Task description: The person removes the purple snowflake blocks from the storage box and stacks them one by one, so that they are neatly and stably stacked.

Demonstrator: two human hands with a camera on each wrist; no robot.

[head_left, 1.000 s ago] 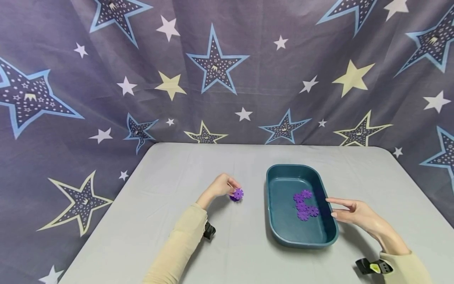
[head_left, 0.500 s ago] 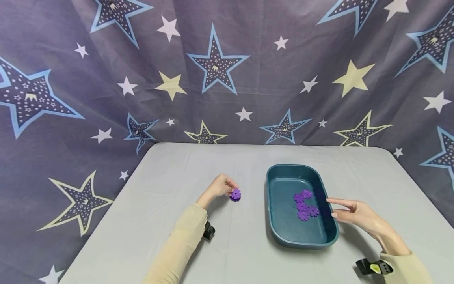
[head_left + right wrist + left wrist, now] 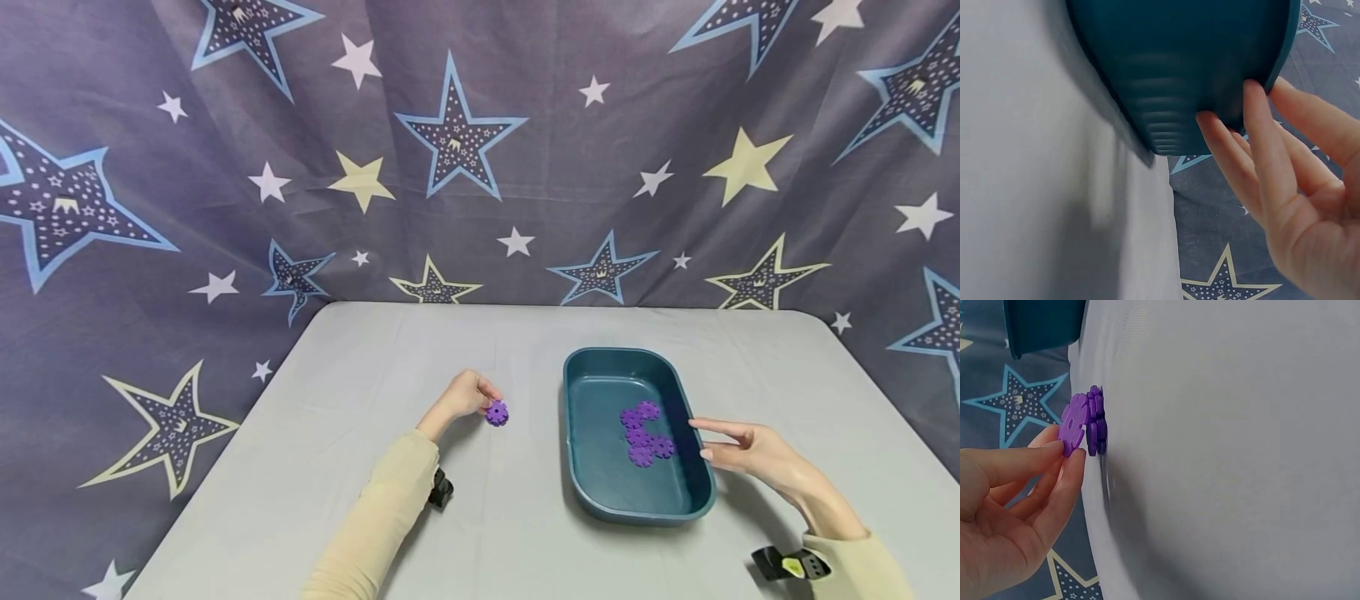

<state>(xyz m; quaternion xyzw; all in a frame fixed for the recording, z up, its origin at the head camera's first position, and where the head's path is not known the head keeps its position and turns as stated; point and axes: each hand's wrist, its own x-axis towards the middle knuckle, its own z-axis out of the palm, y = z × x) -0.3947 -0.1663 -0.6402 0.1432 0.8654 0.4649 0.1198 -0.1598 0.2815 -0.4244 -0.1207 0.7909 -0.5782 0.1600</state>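
Observation:
My left hand (image 3: 468, 395) pinches a purple notched disc (image 3: 1073, 425) between thumb and fingers, left of the bin. Right against that disc, a short stack of like purple discs (image 3: 1097, 422) lies on the table in the left wrist view; whether the two touch is hard to tell. From above, the held disc (image 3: 497, 413) covers most of the stack. With fairly straight fingers, my right hand (image 3: 765, 458) touches the right side of a dark teal bin (image 3: 581, 492). Inside the bin lie several purple discs (image 3: 640, 437), some overlapping.
A pale grey cloth covers the table (image 3: 420, 350). Behind it and at the sides hangs a dark curtain (image 3: 487, 225) with stars. Dark camera mounts sit at both wrists, the left mount (image 3: 441, 489) close above the cloth.
The left hand has shifted slightly left and down with the pinched disc, which now sits over the stack. The right hand and the bin have stayed put.

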